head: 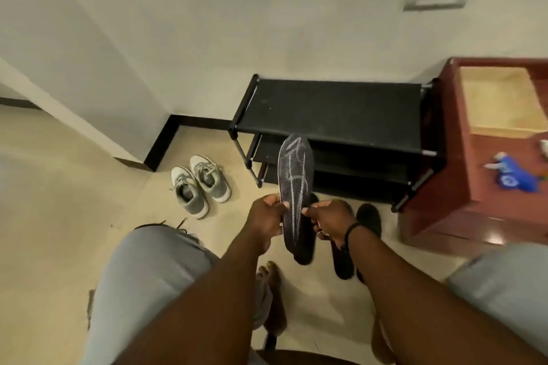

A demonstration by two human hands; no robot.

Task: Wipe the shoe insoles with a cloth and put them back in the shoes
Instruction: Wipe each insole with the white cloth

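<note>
A dark grey insole (pixel 296 178) with pale chalky streaks stands upright in front of me, toe end up. My left hand (pixel 267 218) pinches its left edge and my right hand (pixel 330 218) pinches its right edge, both near the middle. More dark insoles (pixel 369 216) lie on the floor below and to the right of my hands. A pair of grey and white sneakers (pixel 200 188) sits on the floor to the left. No cloth shows in either hand.
A black shoe rack (pixel 335 111) with bare shelves stands against the wall ahead. A reddish wooden cabinet (pixel 462 187) at the right carries a blue object (pixel 514 173). My knees and bare feet fill the lower frame.
</note>
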